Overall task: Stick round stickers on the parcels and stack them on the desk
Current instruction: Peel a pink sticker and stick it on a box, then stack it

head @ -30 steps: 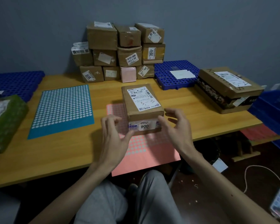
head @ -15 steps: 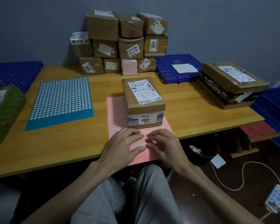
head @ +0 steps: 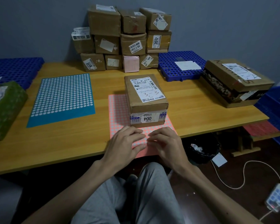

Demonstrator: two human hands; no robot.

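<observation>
Lower centre, our left hand [head: 125,143] lies spread on the pink sticker sheet [head: 118,110]; the right hand [head: 166,146] curls its grip beside it, whether pinching we cannot tell. The parcel [head: 145,99] stands just above. We should pin the sheet and peel slowly.

Pink sticker sheet [head: 118,110] half buried under the parcel [head: 145,109], left grip [head: 124,146] and right grip [head: 166,146], any sticker at the right fingertips [head: 151,136] too small to tell, green parcel [head: 5,109] sliced by the left edge, blue crate [head: 278,113] by the right, label [head: 146,89] print unreadable.
</observation>
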